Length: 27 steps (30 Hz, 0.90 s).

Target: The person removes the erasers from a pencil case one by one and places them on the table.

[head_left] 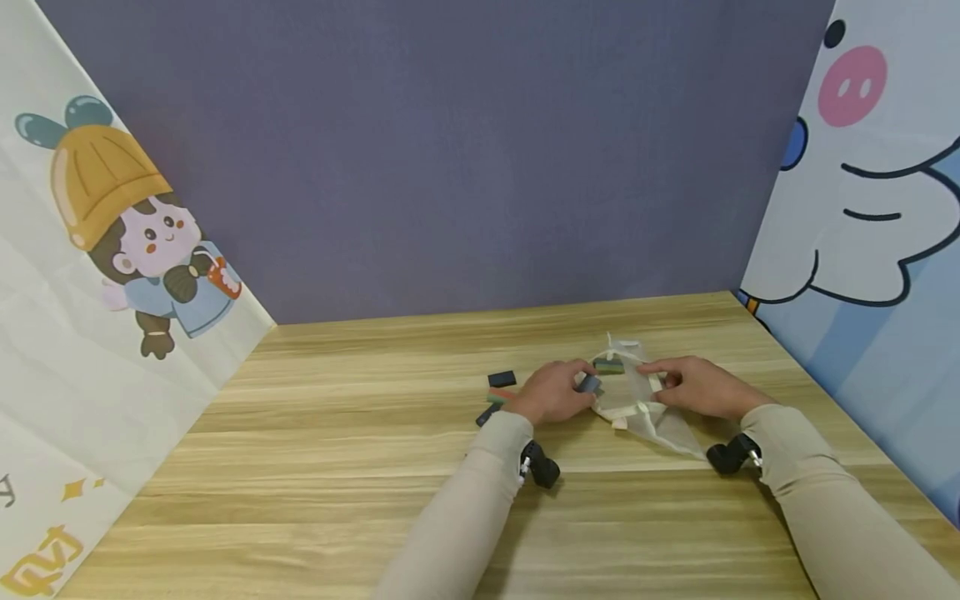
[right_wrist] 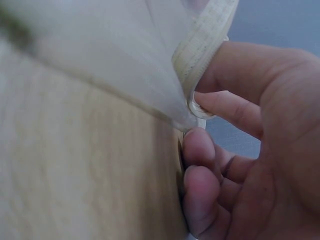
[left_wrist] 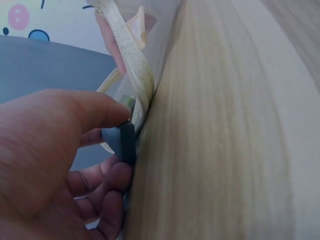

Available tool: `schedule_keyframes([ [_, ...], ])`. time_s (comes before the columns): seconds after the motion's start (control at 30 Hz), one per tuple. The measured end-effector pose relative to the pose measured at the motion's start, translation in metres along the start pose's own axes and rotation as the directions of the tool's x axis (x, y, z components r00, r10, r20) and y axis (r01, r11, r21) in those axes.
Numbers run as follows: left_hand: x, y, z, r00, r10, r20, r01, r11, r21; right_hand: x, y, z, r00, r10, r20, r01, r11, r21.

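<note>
A translucent mesh zip pouch (head_left: 663, 427) lies on the table with its cream zipper edge (left_wrist: 131, 55) spread apart. My left hand (head_left: 553, 392) pinches a small grey-blue block (left_wrist: 120, 141) between thumb and fingers, right at the pouch's mouth. From the other side my right hand (head_left: 697, 385) grips the zipper edge, and the right wrist view shows the cream tape (right_wrist: 202, 50) between thumb and fingers. A dark block with a green and yellow stripe (head_left: 609, 366) sits at the mouth of the pouch; whether it is fully inside I cannot tell.
Left of my left hand lie a black block (head_left: 502, 379), a red and green striped block (head_left: 499, 395) and another dark block (head_left: 487, 414). The wooden table (head_left: 315, 467) meets a grey-purple panel (head_left: 450, 167) behind and printed cloths at both sides.
</note>
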State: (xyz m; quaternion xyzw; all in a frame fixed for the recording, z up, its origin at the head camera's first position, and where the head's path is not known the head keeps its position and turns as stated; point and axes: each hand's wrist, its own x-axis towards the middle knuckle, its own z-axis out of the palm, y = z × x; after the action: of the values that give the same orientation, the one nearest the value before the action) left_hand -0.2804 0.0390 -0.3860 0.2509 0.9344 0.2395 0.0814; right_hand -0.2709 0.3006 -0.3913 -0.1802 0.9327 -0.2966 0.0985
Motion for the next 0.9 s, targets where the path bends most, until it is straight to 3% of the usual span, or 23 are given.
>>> schedule_keyframes([
  [0.6,-0.0013,-0.0044,-0.0025,1.0,0.03,-0.006,-0.03,0.997,-0.077,0.0005,0.001,0.0035,1.0,-0.017,-0.007,0.017,1.0,0.014],
  [0.9,-0.0037,-0.0027,-0.0058,0.997,0.072,-0.009,-0.072,0.997,0.009,0.0007,-0.0004,0.0015,1.0,-0.008,-0.015,0.008,1.0,0.009],
])
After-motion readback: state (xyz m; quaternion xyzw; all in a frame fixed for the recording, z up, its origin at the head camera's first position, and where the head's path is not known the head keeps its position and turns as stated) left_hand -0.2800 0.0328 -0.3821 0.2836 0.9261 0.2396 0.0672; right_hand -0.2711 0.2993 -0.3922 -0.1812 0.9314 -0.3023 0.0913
